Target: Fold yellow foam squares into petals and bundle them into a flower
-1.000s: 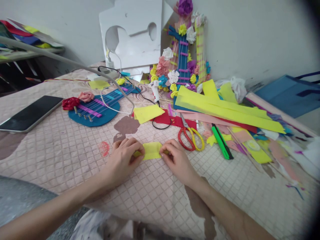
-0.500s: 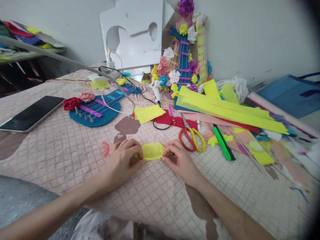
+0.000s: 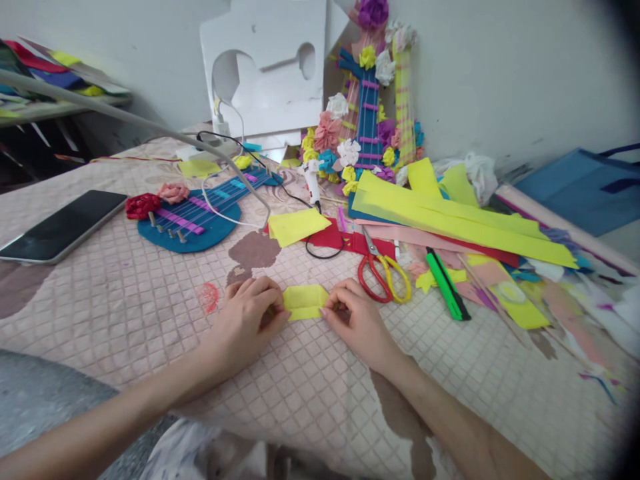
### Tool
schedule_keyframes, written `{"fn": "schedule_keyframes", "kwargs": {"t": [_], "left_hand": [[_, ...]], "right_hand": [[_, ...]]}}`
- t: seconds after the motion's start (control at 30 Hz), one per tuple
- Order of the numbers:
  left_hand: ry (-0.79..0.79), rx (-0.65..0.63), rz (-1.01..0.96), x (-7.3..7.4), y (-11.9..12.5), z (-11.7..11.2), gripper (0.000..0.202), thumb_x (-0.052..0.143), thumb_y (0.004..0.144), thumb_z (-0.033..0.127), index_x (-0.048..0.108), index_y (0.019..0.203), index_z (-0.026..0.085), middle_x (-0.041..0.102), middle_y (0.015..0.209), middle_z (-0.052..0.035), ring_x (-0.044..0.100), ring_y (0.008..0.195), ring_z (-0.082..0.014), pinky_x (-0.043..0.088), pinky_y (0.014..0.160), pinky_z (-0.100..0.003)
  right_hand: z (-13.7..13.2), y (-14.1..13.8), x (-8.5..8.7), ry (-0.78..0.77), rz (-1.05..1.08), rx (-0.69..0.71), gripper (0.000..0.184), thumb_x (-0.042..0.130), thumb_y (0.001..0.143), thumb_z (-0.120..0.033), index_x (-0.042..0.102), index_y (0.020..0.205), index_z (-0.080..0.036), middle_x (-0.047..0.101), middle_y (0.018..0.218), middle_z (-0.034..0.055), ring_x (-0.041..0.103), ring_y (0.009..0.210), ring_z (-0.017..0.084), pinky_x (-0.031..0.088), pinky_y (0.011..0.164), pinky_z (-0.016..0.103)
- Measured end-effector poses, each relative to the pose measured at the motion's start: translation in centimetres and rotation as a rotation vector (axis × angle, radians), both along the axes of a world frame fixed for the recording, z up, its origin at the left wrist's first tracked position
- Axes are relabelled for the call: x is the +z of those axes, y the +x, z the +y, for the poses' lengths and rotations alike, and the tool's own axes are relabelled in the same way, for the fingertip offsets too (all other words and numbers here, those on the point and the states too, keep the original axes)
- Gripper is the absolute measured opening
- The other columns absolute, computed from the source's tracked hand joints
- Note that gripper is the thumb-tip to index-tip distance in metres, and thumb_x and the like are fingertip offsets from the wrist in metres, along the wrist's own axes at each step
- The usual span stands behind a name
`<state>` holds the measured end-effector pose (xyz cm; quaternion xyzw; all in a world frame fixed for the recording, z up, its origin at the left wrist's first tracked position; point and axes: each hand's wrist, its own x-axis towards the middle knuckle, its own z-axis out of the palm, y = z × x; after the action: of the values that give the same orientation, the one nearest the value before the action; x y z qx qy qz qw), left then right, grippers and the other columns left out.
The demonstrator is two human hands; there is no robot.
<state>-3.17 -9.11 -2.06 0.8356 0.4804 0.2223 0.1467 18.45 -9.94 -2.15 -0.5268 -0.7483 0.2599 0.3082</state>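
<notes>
A small piece of yellow crepe paper [image 3: 305, 301] lies low over the patterned tablecloth, stretched between my two hands. Its lower edge shows a folded strip. My left hand [image 3: 254, 308] pinches the left end, thumb against curled fingers. At the opposite end, my right hand [image 3: 353, 310] grips the paper the same way, and its fingers hide that corner. Scissors [image 3: 383, 270] with one red and one yellow handle rest just beyond my right hand. Behind the paper are a stack of yellow paper pieces [image 3: 297, 227] and a red strip [image 3: 365, 243].
A blue paper guitar [image 3: 200, 217] and a phone [image 3: 65, 223] lie to the left. A glue gun [image 3: 313, 180] stands behind, its cord trailing. On the right are a green cutter [image 3: 447, 285], long yellow strips [image 3: 450, 215] and scattered scraps. Flower-decorated guitars [image 3: 370, 113] lean on the wall.
The fold along the paper's lower edge has become wider and flatter. My fingertips have shifted slightly at both ends; everything else stays in place.
</notes>
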Motion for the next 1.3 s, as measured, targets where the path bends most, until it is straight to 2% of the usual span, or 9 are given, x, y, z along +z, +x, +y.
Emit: {"fn": "schedule_keyframes", "kwargs": {"t": [0.27,0.37,0.53,0.7,0.83,0.9,1.03,1.13,1.3], "left_hand": [[0.027,0.022,0.013,-0.2,0.1,0.0,0.007,0.053,0.08,0.021,0.051,0.074,0.018,0.059,0.089,-0.0021,0.053,0.084,-0.0196,0.035,0.077,-0.037],[0.013,0.032,-0.009,-0.2,0.2,0.0,0.001,0.052,0.08,0.019,0.052,0.081,0.019,0.058,0.088,-0.0022,0.052,0.084,-0.0198,0.034,0.077,-0.037],[-0.043,-0.035,-0.019,0.1,0.2,0.1,0.015,0.047,0.084,0.018,0.06,0.086,0.024,0.059,0.094,-0.0019,0.052,0.091,-0.0209,0.032,0.083,-0.041],[-0.117,-0.014,-0.012,0.8,0.6,0.5,0.012,0.05,0.084,0.026,0.062,0.083,0.022,0.061,0.09,-0.0031,0.054,0.089,-0.0225,0.034,0.081,-0.042],[-0.047,0.061,0.037,0.8,1.4,0.4,0.017,0.057,0.08,0.034,0.059,0.074,0.019,0.059,0.082,-0.0034,0.053,0.084,-0.0238,0.034,0.08,-0.044],[-0.022,0.083,0.048,0.6,1.5,0.3,0.014,0.059,0.078,0.031,0.057,0.072,0.018,0.059,0.083,-0.0034,0.053,0.084,-0.024,0.034,0.08,-0.044],[-0.074,0.042,-0.022,0.3,0.7,0.1,0.004,0.055,0.079,0.023,0.057,0.08,0.02,0.059,0.089,-0.0032,0.054,0.087,-0.0223,0.036,0.079,-0.041],[-0.089,0.018,-0.083,0.0,-0.1,0.1,0.007,0.052,0.078,0.017,0.055,0.084,0.02,0.059,0.092,-0.0037,0.054,0.089,-0.0213,0.039,0.08,-0.04],[-0.14,-0.042,-0.207,0.1,-1.2,0.6,0.015,0.052,0.077,0.016,0.052,0.091,0.02,0.06,0.093,-0.0031,0.056,0.084,-0.0175,0.045,0.076,-0.034]], "right_hand": [[0.1,-0.3,-0.1,0.031,-0.048,-0.02,0.013,0.055,0.076,-0.01,0.05,0.07,-0.02,0.049,0.081,0.0026,0.051,0.08,0.017,0.044,0.066,0.029],[0.1,-0.3,0.0,0.031,-0.041,-0.035,0.013,0.054,0.075,-0.008,0.051,0.075,-0.02,0.049,0.083,0.0028,0.051,0.08,0.018,0.044,0.066,0.03],[0.1,-0.1,0.2,0.008,-0.051,0.03,0.019,0.049,0.078,-0.004,0.056,0.083,-0.02,0.051,0.091,0.0038,0.052,0.086,0.017,0.044,0.069,0.029],[0.4,-0.7,0.1,0.015,-0.108,-0.008,0.005,0.056,0.081,-0.018,0.055,0.077,-0.019,0.052,0.085,0.0039,0.052,0.082,0.019,0.043,0.069,0.032],[0.4,-1.3,-0.6,0.101,-0.156,-0.089,0.013,0.064,0.076,-0.023,0.052,0.074,-0.019,0.052,0.084,0.0031,0.052,0.082,0.02,0.042,0.073,0.034],[0.3,-1.2,-0.8,0.102,-0.139,-0.082,0.011,0.063,0.075,-0.019,0.052,0.076,-0.02,0.052,0.084,0.0028,0.052,0.083,0.019,0.042,0.072,0.034],[0.2,-0.6,-0.4,0.036,-0.053,-0.034,0.012,0.055,0.076,-0.008,0.052,0.078,-0.02,0.051,0.085,0.0025,0.051,0.082,0.018,0.042,0.069,0.031],[0.1,-0.1,0.0,0.019,-0.007,-0.014,0.017,0.052,0.075,-0.004,0.051,0.08,-0.02,0.05,0.085,0.0017,0.05,0.08,0.017,0.042,0.069,0.03],[0.3,0.8,-0.4,-0.009,0.157,-0.008,0.013,0.05,0.079,-0.01,0.051,0.086,-0.02,0.051,0.087,0.0018,0.052,0.077,0.015,0.044,0.069,0.029]]}}
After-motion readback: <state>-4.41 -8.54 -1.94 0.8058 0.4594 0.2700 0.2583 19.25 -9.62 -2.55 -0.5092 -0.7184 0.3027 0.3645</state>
